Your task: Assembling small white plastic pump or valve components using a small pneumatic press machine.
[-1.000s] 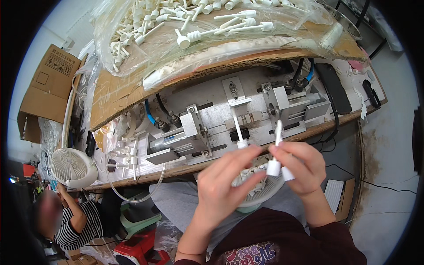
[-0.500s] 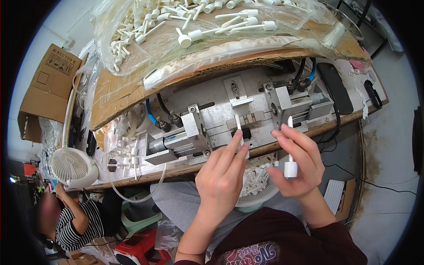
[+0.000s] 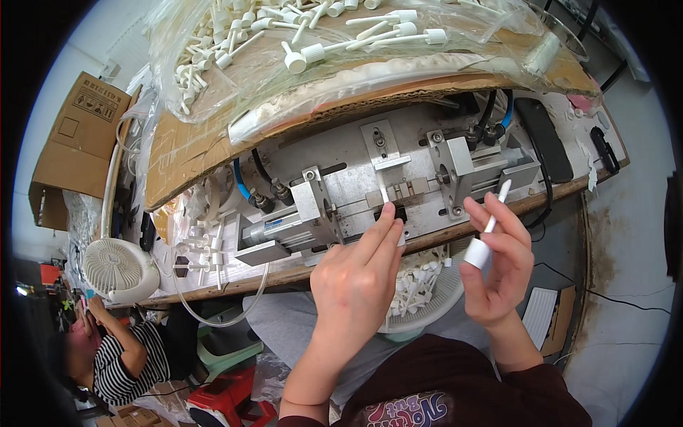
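Observation:
My left hand (image 3: 356, 281) reaches to the metal fixture, its fingers close together around the lower part of a white stick applicator (image 3: 384, 193). The applicator's thin end points away from me, beside a small slotted metal block (image 3: 407, 189); the fingers hide its other end. To the right, my right hand (image 3: 504, 267) holds a second white applicator with a cylindrical cap (image 3: 477, 253) between thumb and fingers. This one slants, its rounded tip up and to the right, clear of the fixture. Two pneumatic cylinders, one left (image 3: 284, 226) and one right (image 3: 480, 171), flank the block.
A cardboard sheet (image 3: 171, 164) over the fixture carries plastic film and many white capped applicators (image 3: 295, 62). Below my hands, a basket (image 3: 445, 299) holds more small white parts. A white fan (image 3: 119, 269) stands left, near a person in stripes. A black phone-like slab (image 3: 544, 139) lies right.
My right hand has moved a little to the right, and its applicator has tilted from upright to slanting right. My left hand stays at the fixture, its fingers drawn closer together.

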A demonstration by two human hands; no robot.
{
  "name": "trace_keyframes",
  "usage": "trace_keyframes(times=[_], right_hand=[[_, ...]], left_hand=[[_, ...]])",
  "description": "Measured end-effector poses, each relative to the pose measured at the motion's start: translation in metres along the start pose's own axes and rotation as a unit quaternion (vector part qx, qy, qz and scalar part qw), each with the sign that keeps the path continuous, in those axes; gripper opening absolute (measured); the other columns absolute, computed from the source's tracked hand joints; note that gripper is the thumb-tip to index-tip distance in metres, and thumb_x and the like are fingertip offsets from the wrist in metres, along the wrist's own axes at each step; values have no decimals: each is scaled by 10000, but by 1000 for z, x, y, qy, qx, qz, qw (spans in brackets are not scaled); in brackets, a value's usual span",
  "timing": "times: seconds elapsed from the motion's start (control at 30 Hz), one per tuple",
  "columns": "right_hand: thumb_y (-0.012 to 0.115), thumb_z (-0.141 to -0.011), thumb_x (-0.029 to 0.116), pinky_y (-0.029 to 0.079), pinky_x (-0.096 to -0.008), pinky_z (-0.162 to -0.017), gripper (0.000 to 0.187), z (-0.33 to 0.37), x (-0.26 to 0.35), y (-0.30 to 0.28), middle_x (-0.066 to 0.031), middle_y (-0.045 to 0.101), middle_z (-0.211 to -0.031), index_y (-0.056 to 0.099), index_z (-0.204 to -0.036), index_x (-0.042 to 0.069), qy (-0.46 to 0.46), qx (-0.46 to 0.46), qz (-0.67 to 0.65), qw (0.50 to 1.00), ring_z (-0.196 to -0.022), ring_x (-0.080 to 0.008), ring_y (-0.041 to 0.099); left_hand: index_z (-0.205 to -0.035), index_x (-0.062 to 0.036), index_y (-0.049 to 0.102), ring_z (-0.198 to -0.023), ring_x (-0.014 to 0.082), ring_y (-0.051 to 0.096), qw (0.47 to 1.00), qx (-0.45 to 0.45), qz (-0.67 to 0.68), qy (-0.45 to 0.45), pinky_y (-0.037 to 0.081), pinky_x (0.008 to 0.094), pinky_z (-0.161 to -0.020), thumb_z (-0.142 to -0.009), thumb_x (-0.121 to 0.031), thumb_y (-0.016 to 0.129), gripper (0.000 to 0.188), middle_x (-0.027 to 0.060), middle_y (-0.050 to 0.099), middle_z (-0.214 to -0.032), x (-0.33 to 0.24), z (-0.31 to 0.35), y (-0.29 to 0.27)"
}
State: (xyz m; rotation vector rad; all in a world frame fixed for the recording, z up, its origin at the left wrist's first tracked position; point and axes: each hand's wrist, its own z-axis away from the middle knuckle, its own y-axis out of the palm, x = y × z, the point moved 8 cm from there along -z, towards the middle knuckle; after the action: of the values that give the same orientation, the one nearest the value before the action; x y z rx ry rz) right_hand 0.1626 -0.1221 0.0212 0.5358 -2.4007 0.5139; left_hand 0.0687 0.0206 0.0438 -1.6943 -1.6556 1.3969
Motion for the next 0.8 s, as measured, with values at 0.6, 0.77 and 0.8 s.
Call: trace_keyframes(times=[0.6, 0.77, 0.8], right_hand=[[647, -742, 90, 458, -248, -552, 148, -37, 26, 68, -177, 705, -1200, 606, -873, 34, -125, 270, 301, 906, -574, -97, 614], [647, -731, 84, 468, -258, -551, 129, -43, 21, 77, -223, 702, -1186, 567, -824, 45, -124, 298, 311, 894, -534, -114, 618], [648, -728, 83, 472, -261, -549, 131, -44, 22, 77, -231, 700, -1185, 564, -820, 45, -123, 305, 313, 891, -532, -117, 623]], left_hand=[[-1189, -94, 734, -981, 212, 668, 983, -169, -71, 7, 517, 334, -851, -887, -266, 757, 348, 119, 713, -1111, 103, -138, -70], [-1156, -70, 745, -854, 174, 666, 991, -63, 13, -117, 516, 302, -798, -886, -242, 758, 320, 86, 723, -1005, 112, -154, -53], [-1127, -50, 745, -834, 192, 678, 992, -80, 26, -97, 523, 316, -786, -880, -225, 757, 303, 101, 722, -987, 109, -154, -55]])
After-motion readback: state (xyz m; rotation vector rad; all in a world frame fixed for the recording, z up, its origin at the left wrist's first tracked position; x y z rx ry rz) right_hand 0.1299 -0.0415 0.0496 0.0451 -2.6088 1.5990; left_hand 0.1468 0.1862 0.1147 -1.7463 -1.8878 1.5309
